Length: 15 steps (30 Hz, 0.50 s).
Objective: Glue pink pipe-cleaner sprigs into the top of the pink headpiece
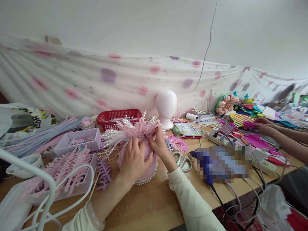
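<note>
In front of me stands a rounded pink fuzzy piece (151, 168), apparently made of pipe cleaners, with a string of pearls round its base. Braided pink strands (139, 128) and white pearl sprays (126, 122) fan out from its top. My left hand (135, 157) lies against its near side, fingers bent in at the top and thumb toward the right. My right hand (159, 142) grips the right side of the braided top between thumb and fingers. Both sets of fingertips are partly hidden among the strands.
Behind are a red basket (102, 120) and white foam head (166, 106). Boxes of pink pieces (64, 170) lie left, beside a white lamp arm (48, 183). Scissors (185, 164), a purple-tipped glue gun (204, 160) and cables lie right; another person's hands (264, 126) work beyond.
</note>
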Each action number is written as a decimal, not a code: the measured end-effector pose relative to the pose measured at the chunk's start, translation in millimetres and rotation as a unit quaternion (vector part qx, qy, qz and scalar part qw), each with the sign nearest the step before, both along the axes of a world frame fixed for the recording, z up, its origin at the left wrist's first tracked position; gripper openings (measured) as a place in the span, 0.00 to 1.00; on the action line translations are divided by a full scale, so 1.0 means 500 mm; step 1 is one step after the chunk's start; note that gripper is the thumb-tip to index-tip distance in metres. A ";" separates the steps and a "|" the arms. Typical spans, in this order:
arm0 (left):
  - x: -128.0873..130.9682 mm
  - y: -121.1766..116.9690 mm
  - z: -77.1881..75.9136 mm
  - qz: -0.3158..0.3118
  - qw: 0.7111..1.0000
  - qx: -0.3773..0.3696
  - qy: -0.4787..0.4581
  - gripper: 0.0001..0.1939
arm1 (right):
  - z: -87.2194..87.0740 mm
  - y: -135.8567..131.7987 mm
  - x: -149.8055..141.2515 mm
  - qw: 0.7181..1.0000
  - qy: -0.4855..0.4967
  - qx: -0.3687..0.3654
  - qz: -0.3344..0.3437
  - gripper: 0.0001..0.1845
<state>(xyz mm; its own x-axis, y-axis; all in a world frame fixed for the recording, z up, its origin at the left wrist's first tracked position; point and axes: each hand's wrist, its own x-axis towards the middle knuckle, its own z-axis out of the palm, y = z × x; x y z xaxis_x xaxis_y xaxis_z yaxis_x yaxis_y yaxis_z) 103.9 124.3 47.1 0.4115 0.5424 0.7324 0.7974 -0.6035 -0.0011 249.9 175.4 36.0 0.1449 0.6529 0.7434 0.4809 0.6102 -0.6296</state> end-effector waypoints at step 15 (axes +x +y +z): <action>0.004 -0.004 -0.005 0.023 1.000 -0.005 0.007 0.18 | 0.003 -0.010 -0.015 0.998 0.065 -0.002 0.019 0.23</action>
<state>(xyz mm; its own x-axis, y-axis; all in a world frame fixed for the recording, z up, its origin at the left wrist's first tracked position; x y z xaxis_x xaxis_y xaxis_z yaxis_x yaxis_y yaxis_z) 106.1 122.1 44.5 0.3958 0.5683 0.7214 0.8245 -0.5658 -0.0067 242.2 170.5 37.7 0.2140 0.6628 0.7176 0.3716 0.6241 -0.6873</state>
